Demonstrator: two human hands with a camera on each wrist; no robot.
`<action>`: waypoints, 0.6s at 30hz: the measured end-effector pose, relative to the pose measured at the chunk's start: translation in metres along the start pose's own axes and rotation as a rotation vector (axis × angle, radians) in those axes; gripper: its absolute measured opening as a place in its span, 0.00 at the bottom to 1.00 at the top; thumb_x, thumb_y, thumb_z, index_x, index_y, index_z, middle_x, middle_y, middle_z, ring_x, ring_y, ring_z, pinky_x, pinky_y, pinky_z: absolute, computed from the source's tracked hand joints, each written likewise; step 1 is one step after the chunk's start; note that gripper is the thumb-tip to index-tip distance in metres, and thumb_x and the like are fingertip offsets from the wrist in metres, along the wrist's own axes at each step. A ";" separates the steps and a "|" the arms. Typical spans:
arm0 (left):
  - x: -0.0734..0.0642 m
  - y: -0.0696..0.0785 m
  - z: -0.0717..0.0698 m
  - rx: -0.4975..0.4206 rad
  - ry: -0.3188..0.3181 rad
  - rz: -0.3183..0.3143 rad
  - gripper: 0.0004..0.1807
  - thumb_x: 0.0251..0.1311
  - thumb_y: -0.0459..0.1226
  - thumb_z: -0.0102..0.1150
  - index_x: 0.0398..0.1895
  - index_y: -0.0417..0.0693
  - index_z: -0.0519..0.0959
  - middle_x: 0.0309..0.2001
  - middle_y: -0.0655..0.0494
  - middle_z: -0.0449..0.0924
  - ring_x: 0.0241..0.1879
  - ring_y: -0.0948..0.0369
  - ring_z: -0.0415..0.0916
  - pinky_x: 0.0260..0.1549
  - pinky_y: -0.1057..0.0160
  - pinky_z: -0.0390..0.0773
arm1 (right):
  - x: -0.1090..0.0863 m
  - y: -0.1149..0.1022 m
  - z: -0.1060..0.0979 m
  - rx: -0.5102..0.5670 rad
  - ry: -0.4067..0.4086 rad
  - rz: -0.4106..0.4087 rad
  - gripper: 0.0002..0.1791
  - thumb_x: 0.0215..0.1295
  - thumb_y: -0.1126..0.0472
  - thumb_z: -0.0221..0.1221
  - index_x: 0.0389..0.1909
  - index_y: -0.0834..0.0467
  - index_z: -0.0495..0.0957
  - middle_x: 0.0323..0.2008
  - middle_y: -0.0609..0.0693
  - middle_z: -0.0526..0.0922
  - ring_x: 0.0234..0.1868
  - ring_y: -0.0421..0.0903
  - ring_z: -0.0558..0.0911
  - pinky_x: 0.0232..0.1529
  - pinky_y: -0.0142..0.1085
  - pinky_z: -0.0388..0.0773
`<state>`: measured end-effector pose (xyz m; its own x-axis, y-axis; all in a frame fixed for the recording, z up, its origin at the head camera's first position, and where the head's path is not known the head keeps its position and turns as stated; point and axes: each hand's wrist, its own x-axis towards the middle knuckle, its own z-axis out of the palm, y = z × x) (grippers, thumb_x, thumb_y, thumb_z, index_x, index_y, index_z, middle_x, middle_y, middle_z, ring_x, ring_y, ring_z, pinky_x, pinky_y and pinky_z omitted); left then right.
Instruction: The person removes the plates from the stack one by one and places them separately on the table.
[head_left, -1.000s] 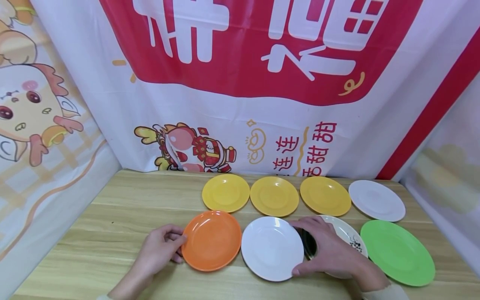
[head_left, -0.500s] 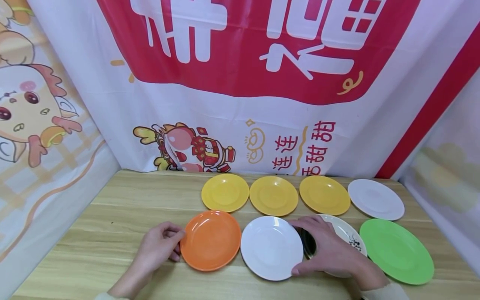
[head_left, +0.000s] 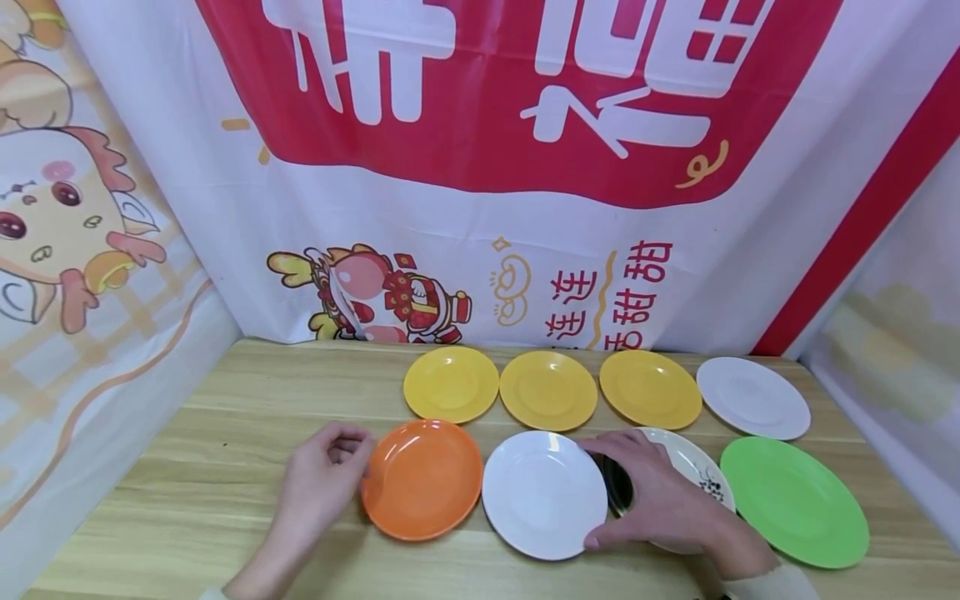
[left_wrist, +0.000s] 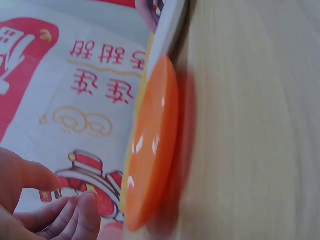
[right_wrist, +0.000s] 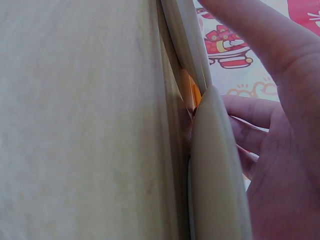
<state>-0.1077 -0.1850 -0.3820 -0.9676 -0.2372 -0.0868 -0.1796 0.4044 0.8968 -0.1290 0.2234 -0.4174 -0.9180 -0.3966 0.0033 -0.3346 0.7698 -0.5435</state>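
In the head view an orange plate (head_left: 423,479) lies on the wooden table. Just off its left rim is my left hand (head_left: 326,471), fingers loosely curled; the left wrist view shows a gap between its thumb and fingers (left_wrist: 75,215), with nothing in them. To the right of the orange plate lies a plain white plate (head_left: 543,496). My right hand (head_left: 652,492) holds its right edge, thumb at the lower rim and fingers at the upper rim. Under this hand, partly hidden, is a cream plate (head_left: 693,467) with a black pattern.
A green plate (head_left: 795,504) ends the front row on the right. Behind stand three yellow plates (head_left: 450,385) and another white plate (head_left: 753,398), near the printed cloth backdrop (head_left: 480,217). The wooden table (head_left: 225,433) extends to the left.
My left hand has risen slightly and come off the orange plate's left rim. The right hand and the plates have stayed where they were.
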 end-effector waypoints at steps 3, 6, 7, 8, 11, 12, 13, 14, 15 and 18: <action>-0.009 0.011 0.008 -0.045 -0.009 0.022 0.11 0.74 0.35 0.64 0.52 0.37 0.84 0.41 0.45 0.86 0.30 0.60 0.82 0.28 0.64 0.86 | 0.000 0.000 0.000 -0.001 0.009 -0.017 0.58 0.32 0.19 0.78 0.71 0.32 0.75 0.64 0.34 0.80 0.70 0.46 0.71 0.70 0.61 0.66; -0.019 0.019 0.017 -0.073 -0.029 0.024 0.08 0.73 0.35 0.65 0.48 0.38 0.85 0.37 0.45 0.85 0.28 0.59 0.82 0.27 0.64 0.85 | 0.000 0.001 0.001 -0.003 0.019 -0.037 0.58 0.33 0.19 0.78 0.71 0.33 0.76 0.64 0.33 0.80 0.69 0.45 0.71 0.70 0.60 0.66; -0.022 0.021 0.020 -0.079 -0.039 0.027 0.07 0.73 0.35 0.66 0.47 0.39 0.85 0.36 0.46 0.85 0.27 0.58 0.82 0.26 0.64 0.85 | 0.000 0.001 0.001 -0.004 0.020 -0.038 0.58 0.33 0.19 0.78 0.71 0.33 0.76 0.64 0.33 0.80 0.69 0.45 0.71 0.69 0.59 0.67; -0.026 0.023 0.024 -0.085 -0.052 0.026 0.07 0.73 0.35 0.66 0.46 0.39 0.86 0.35 0.46 0.85 0.27 0.58 0.82 0.26 0.64 0.85 | 0.000 0.001 0.001 -0.006 0.020 -0.038 0.58 0.33 0.19 0.78 0.71 0.33 0.76 0.64 0.33 0.80 0.69 0.45 0.71 0.69 0.60 0.67; -0.036 0.025 0.034 -0.106 -0.107 0.027 0.05 0.72 0.34 0.67 0.44 0.40 0.86 0.33 0.48 0.85 0.27 0.58 0.82 0.25 0.64 0.84 | 0.000 0.001 0.000 -0.004 0.016 -0.028 0.58 0.32 0.19 0.78 0.71 0.33 0.76 0.64 0.34 0.79 0.70 0.46 0.71 0.70 0.61 0.66; -0.039 0.025 0.038 -0.116 -0.131 0.032 0.05 0.72 0.34 0.67 0.44 0.40 0.86 0.33 0.48 0.84 0.27 0.58 0.82 0.25 0.64 0.84 | 0.000 0.001 0.000 -0.002 0.015 -0.025 0.58 0.32 0.19 0.79 0.71 0.32 0.76 0.65 0.34 0.79 0.70 0.46 0.71 0.70 0.61 0.66; -0.041 0.024 0.041 -0.121 -0.159 0.035 0.05 0.72 0.34 0.67 0.44 0.39 0.86 0.33 0.49 0.84 0.27 0.58 0.82 0.25 0.64 0.84 | 0.000 0.001 0.000 -0.002 0.013 -0.024 0.58 0.32 0.19 0.79 0.71 0.32 0.75 0.65 0.34 0.79 0.70 0.46 0.71 0.70 0.61 0.66; -0.044 0.023 0.044 -0.124 -0.187 0.041 0.06 0.72 0.34 0.67 0.44 0.39 0.86 0.33 0.50 0.84 0.27 0.58 0.82 0.25 0.65 0.84 | 0.000 0.001 0.000 -0.002 0.014 -0.026 0.58 0.33 0.19 0.79 0.71 0.32 0.76 0.65 0.34 0.80 0.70 0.46 0.71 0.70 0.61 0.66; -0.046 0.022 0.047 -0.127 -0.215 0.052 0.06 0.72 0.35 0.67 0.43 0.39 0.86 0.32 0.50 0.84 0.27 0.58 0.81 0.25 0.65 0.84 | 0.000 0.001 0.000 -0.002 0.014 -0.029 0.58 0.33 0.19 0.79 0.71 0.32 0.76 0.64 0.33 0.80 0.70 0.46 0.71 0.70 0.61 0.66; -0.053 0.020 0.057 -0.134 -0.303 0.072 0.08 0.72 0.37 0.67 0.43 0.38 0.85 0.31 0.49 0.84 0.25 0.58 0.81 0.24 0.64 0.84 | 0.000 0.001 0.001 -0.003 0.016 -0.035 0.58 0.33 0.19 0.79 0.71 0.33 0.76 0.64 0.33 0.80 0.70 0.45 0.71 0.69 0.60 0.66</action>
<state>-0.0703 -0.1147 -0.3843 -0.9893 0.0693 -0.1281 -0.1033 0.2865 0.9525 -0.1290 0.2242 -0.4188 -0.9090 -0.4152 0.0356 -0.3671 0.7574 -0.5400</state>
